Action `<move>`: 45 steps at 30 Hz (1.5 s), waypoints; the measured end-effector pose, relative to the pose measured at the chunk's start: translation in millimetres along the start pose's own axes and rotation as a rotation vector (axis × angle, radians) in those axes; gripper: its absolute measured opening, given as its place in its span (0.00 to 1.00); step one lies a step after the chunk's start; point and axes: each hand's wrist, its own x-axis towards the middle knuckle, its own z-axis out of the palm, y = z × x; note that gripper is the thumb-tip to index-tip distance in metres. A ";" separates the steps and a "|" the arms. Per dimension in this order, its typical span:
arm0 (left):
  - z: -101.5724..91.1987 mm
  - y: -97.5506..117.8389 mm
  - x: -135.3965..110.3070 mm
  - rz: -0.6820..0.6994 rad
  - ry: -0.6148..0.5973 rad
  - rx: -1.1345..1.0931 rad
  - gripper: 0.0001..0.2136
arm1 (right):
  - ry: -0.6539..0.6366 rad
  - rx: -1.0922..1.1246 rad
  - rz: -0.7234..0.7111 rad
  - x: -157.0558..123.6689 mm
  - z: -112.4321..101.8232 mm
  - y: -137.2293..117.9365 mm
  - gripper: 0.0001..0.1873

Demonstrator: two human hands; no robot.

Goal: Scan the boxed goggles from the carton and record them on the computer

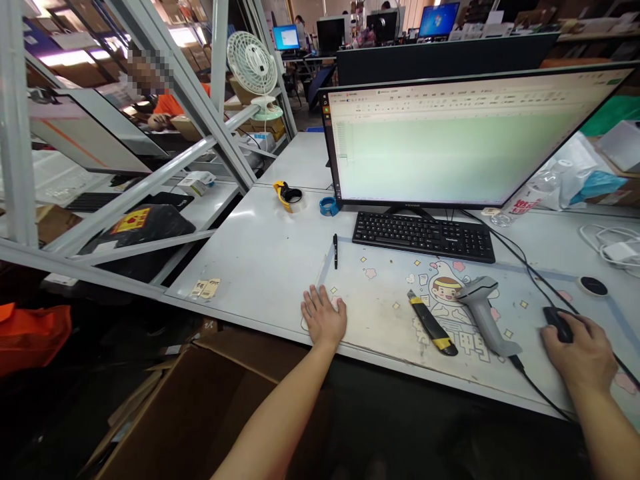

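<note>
Had the right hand point(583, 357) curled round a small black plastic mouse point(559, 324) on the white counter point(250, 253); spread the left hand point(325, 317) wide and flat, visibly holding nothing. Looked like mousing, tbh, so probably just called for a click.

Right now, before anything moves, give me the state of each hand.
Left hand: open, palm down, fingers spread at the desk mat's left edge, holding nothing.
Right hand: closed over the black mouse.

Bare forearms point(287, 407), bare fingers point(315, 300), right wrist point(589, 392) apparently bare too
</note>
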 end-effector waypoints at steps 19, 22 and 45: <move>0.9 -0.6 0.7 0.005 0.003 -0.030 0.35 | 0.041 0.036 0.013 -0.7 0.5 -2.1 0.22; 1.4 -0.7 0.4 0.009 0.015 -0.027 0.34 | 0.033 0.035 0.026 -0.3 -2.5 -5.2 0.21; 2.3 -1.2 -0.3 0.009 0.027 -0.030 0.34 | -0.029 0.034 0.039 1.2 -8.3 -6.5 0.35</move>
